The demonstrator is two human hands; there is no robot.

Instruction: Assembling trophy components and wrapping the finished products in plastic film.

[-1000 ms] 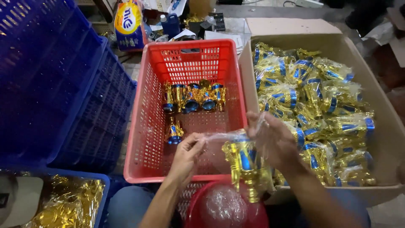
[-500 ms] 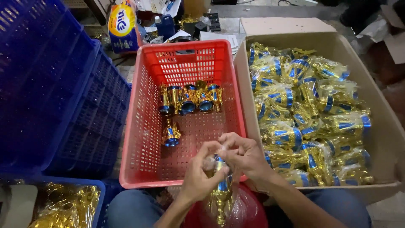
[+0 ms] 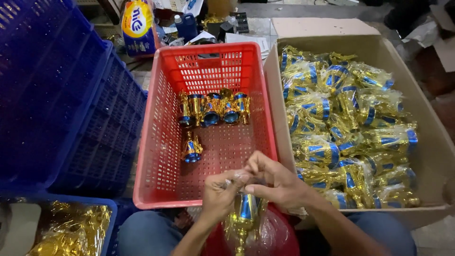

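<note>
Your left hand [image 3: 219, 199] and right hand [image 3: 277, 182] are both gripping the gold-and-blue trophy [image 3: 244, 213] at its top; it is standing upright, base pointing down, just beside the red basket's [image 3: 156, 142] near edge.

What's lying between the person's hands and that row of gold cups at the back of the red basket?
In the head view, one loose gold-and-blue cup lies on the red basket floor between the hands and the row of cups; otherwise bare mesh.
</note>
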